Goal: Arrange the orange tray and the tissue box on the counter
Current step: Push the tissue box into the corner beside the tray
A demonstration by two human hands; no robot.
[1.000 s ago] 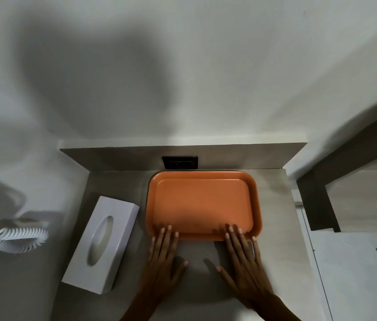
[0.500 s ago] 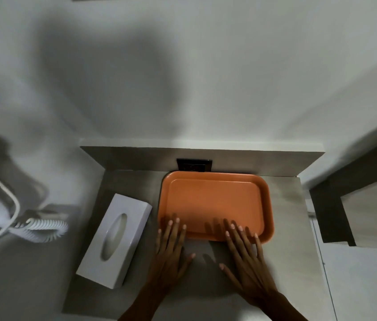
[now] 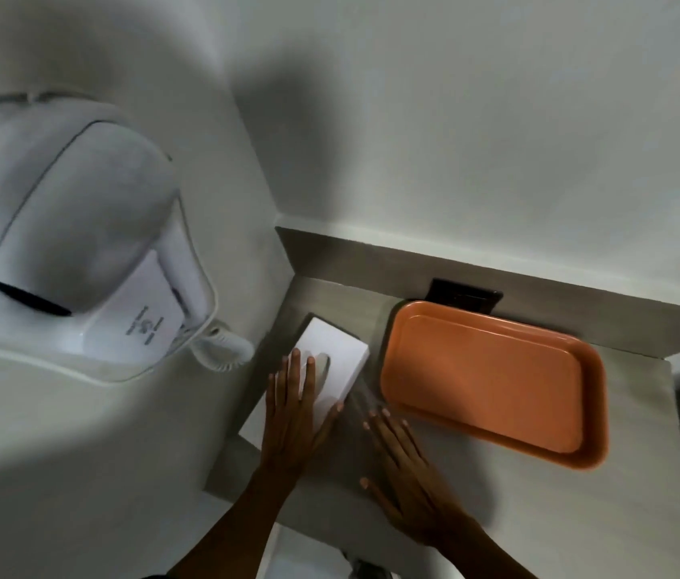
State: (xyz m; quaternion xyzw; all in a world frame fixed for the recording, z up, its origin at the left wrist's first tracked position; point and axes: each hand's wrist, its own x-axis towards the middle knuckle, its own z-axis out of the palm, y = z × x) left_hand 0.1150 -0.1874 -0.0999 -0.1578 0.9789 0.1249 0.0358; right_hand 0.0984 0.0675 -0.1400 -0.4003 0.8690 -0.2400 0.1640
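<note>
An empty orange tray (image 3: 493, 382) lies flat on the grey counter (image 3: 497, 495), its far edge close to the back ledge. A white tissue box (image 3: 336, 348) lies to its left near the side wall. My left hand (image 3: 294, 415) rests flat on top of the tissue box, fingers spread, covering its near half. My right hand (image 3: 405, 465) lies flat on the bare counter between the box and the tray, fingers apart, fingertips just short of the tray's near left corner. Neither hand grips anything.
A white wall-mounted hair dryer (image 3: 92, 252) with a coiled cord (image 3: 223, 348) hangs on the left wall beside the tissue box. A dark socket plate (image 3: 465, 294) sits on the back ledge behind the tray. The counter ends in an edge on the right.
Both hands left the tray's near edge and shifted left. My left hand now lies on the tissue box. The camera turned left, bringing the hair dryer into view.
</note>
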